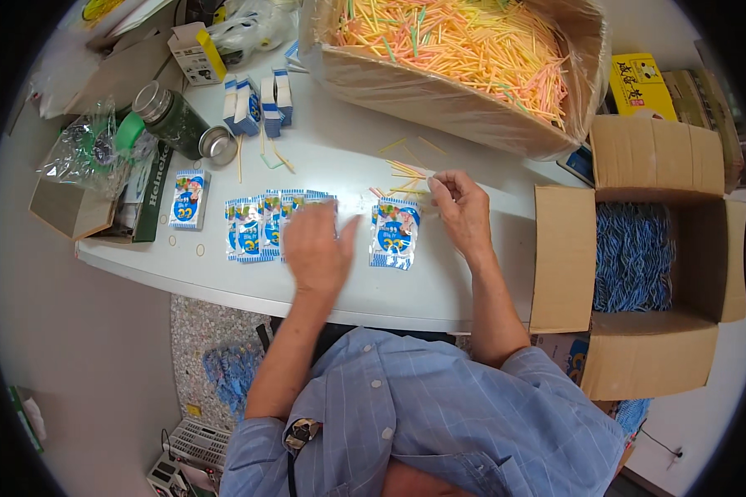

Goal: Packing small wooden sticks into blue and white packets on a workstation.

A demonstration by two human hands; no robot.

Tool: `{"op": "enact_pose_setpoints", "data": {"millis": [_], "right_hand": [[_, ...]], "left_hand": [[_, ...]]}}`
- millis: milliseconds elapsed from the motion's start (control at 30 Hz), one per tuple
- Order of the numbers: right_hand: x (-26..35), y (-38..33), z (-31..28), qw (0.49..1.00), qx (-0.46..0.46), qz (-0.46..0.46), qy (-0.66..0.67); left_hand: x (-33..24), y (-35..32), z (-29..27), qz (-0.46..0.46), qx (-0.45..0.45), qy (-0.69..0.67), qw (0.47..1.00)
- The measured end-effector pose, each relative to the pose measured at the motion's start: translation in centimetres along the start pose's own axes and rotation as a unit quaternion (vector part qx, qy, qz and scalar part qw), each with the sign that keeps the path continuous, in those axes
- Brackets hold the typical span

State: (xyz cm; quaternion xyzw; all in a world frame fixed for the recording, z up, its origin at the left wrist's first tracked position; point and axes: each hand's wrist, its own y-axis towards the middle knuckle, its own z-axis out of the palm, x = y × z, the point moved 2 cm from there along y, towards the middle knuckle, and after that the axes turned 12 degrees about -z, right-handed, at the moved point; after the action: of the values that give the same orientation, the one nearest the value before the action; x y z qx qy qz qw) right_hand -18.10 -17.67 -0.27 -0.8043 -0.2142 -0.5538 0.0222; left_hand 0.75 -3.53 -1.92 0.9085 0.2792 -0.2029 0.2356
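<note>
- Right hand (462,209) is pinched narrow around a few thin straws (406,176), just above the front packet (394,233), about mid-surface and a bit right of centre.
- Left hand (317,248) is spread flat and a bit blurred, resting on the right end of a row of blue-and-white packets (261,224) near the front edge of the surface (340,157). It's holding nothing as far as I can see.
- My guess is the straws are super light, thin and easy to kink, so pinch them near the middle as a bundle. The packets look like slick, floppy film; grab those by an edge.
- One more packet (190,199) sits alone toward the left edge, by a dark flask (174,123).
- Big straw carton (464,58) sits on the far edge, and an open cardboard box (638,257) of blue stuff is off the right edge.
</note>
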Motion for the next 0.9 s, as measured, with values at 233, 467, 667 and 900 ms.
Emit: {"op": "enact_pose_setpoints", "data": {"millis": [233, 467, 667, 900], "right_hand": [[2.6, 0.4, 0.6, 0.998, -0.013, -0.057, 0.039], [11.4, 5.4, 0.4, 0.965, -0.065, -0.252, 0.031], [15.4, 19.9, -2.4, 0.884, -0.056, -0.415, -0.21], [14.5, 32.5, -0.8, 0.749, 0.096, -0.435, -0.491]], "left_hand": [[-4.7, -0.4, 2.8, -0.118, 0.215, 0.015, 0.969], [-2.5, -1.4, 4.5, -0.105, 0.152, -0.131, 0.974], [-3.5, -1.4, 3.1, 0.009, 0.11, -0.029, 0.993], [-3.6, -1.2, 0.6, 0.021, 0.086, -0.105, 0.991]]}}
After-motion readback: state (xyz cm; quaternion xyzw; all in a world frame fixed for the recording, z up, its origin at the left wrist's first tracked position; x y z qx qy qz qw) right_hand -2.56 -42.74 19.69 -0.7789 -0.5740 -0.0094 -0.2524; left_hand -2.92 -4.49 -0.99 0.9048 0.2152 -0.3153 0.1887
